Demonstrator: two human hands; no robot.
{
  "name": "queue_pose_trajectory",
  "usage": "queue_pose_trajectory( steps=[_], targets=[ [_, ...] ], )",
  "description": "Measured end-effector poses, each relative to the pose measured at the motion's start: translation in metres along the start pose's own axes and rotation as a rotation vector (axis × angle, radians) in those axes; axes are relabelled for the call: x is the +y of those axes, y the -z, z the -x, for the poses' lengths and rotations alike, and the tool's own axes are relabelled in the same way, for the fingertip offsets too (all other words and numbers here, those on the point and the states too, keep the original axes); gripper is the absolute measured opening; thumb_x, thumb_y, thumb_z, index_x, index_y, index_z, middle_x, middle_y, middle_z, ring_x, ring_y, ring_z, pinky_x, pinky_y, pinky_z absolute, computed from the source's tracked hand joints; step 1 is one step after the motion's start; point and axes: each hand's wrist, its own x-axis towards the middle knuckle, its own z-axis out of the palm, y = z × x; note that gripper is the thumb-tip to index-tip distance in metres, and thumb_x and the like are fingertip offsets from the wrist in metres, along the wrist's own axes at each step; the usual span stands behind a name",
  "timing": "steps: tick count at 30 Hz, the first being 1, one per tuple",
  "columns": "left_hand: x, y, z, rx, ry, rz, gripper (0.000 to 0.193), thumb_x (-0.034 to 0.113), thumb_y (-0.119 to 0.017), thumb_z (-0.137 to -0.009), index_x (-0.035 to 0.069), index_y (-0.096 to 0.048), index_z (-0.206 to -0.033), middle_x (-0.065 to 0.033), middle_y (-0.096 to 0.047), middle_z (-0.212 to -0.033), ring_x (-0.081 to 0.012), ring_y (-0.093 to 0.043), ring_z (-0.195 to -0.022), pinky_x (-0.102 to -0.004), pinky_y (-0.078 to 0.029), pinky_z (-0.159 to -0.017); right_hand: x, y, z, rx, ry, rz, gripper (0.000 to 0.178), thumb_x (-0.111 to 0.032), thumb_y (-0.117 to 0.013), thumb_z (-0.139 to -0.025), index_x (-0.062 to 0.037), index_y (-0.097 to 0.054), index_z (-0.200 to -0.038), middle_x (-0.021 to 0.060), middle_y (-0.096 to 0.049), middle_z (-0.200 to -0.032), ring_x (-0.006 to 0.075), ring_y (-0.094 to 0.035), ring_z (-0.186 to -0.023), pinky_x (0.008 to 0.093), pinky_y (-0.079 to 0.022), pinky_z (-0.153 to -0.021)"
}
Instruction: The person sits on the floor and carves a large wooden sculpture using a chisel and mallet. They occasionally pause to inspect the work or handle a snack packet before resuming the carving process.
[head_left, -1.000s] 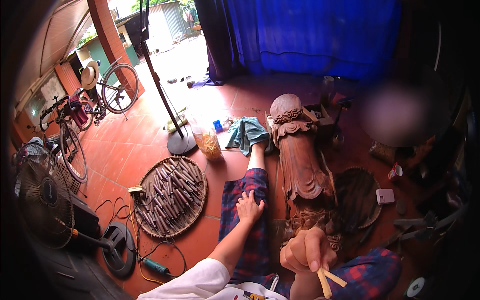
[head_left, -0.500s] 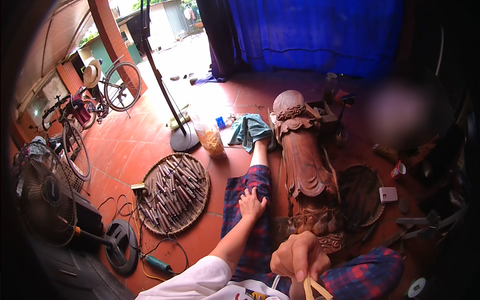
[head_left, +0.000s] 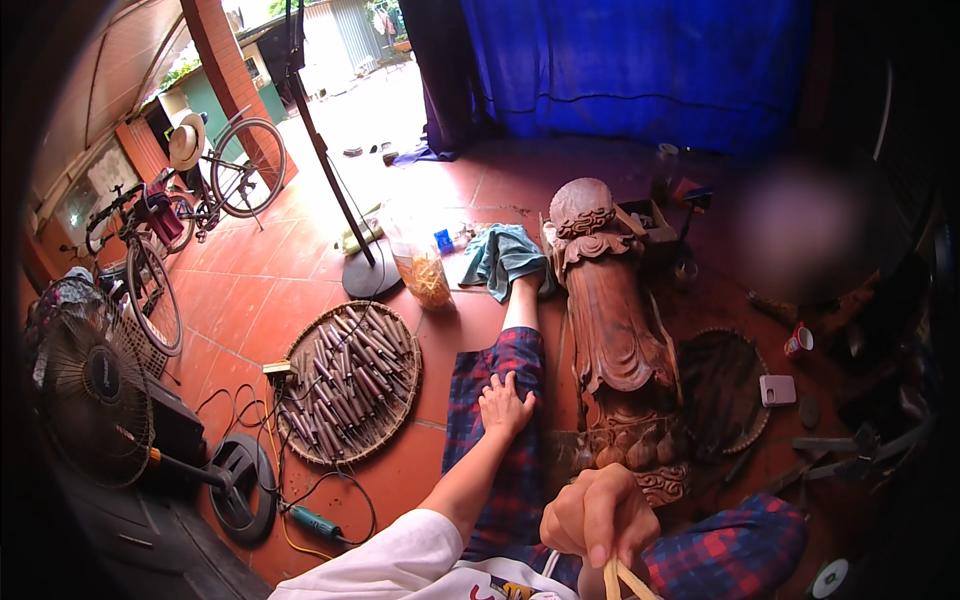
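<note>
My left hand (head_left: 505, 408) lies flat with its fingers spread on my outstretched leg in blue and red plaid trousers (head_left: 488, 505). Close to the camera, my right hand (head_left: 600, 512) pinches pale yellow snack sticks (head_left: 622, 580), two of which show at the lower edge. A carved reddish-brown wooden piece (head_left: 618, 325) with a rounded top lies just right of that leg. Its lower end, near my right hand, has dense carving. Beyond my knee, a clear plastic bag (head_left: 427, 280) of similar yellow sticks stands on the floor beside a teal cloth (head_left: 500, 258) near my foot.
To the left, a round woven tray (head_left: 412, 402) holds many handled tools. A green power tool (head_left: 316, 522) with cords lies nearer, and a fan (head_left: 95, 400) stands far left. A black pole stand (head_left: 370, 272) rises behind the tray. Another dark tray (head_left: 755, 420) sits right.
The view has shifted very slightly. My right hand keeps its pinch on the snack sticks, which have dipped a little lower. My left hand stays on the leg.
</note>
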Motion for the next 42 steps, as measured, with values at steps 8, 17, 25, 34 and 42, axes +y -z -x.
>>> queue_pose_trajectory(
  steps=[8,17,25,34,42],
  targets=[
    [-0.0004,0.0008,0.0005,0.000,-0.006,0.011,0.068,0.049,-0.065,-0.081,0.012,-0.052,-0.136,-0.0190,-0.051,-0.129,-0.0373,-0.057,-0.107,-0.0475,-0.047,-0.089,-0.0008,0.0020,-0.0063,-0.063,-0.025,0.021,0.027,-0.008,-0.079,-0.079,0.0104,-0.068,-0.095,0.0112,-0.059,-0.072,0.0144,-0.045,-0.049,0.0302,-0.029,-0.045],
    [-0.0027,-0.0013,0.0019,0.025,-0.012,-0.002,0.068,0.049,-0.064,-0.081,0.012,-0.052,-0.136,-0.0195,-0.052,-0.129,-0.0375,-0.058,-0.106,-0.0475,-0.048,-0.088,0.0014,0.0013,-0.0050,-0.072,-0.026,0.026,0.027,-0.009,-0.079,-0.080,0.0107,-0.068,-0.094,0.0102,-0.058,-0.071,0.0146,-0.046,-0.050,0.0302,-0.030,-0.045],
    [0.0001,0.0017,0.0018,-0.007,0.006,0.007,0.067,0.049,-0.065,-0.081,0.012,-0.051,-0.135,-0.0197,-0.050,-0.133,-0.0383,-0.057,-0.112,-0.0483,-0.048,-0.091,0.0014,0.0009,-0.0033,-0.057,-0.028,0.046,0.027,-0.008,-0.079,-0.078,0.0107,-0.068,-0.094,0.0102,-0.058,-0.070,0.0147,-0.046,-0.049,0.0306,-0.030,-0.045],
    [0.0001,0.0016,0.0012,-0.001,0.002,0.011,0.067,0.050,-0.065,-0.081,0.012,-0.051,-0.135,-0.0191,-0.051,-0.132,-0.0382,-0.057,-0.111,-0.0485,-0.048,-0.091,0.0018,0.0023,-0.0053,-0.072,-0.035,0.022,0.027,-0.008,-0.078,-0.079,0.0111,-0.068,-0.094,0.0110,-0.059,-0.070,0.0150,-0.046,-0.049,0.0311,-0.029,-0.045],
    [-0.0008,0.0004,0.0007,0.000,0.004,0.015,0.067,0.050,-0.065,-0.081,0.013,-0.052,-0.135,-0.0190,-0.051,-0.131,-0.0382,-0.057,-0.110,-0.0487,-0.048,-0.090,0.0033,-0.0001,-0.0055,-0.016,-0.030,0.047,0.026,-0.008,-0.082,-0.075,0.0103,-0.068,-0.089,0.0109,-0.060,-0.070,0.0143,-0.048,-0.050,0.0291,-0.031,-0.046]
  ],
)
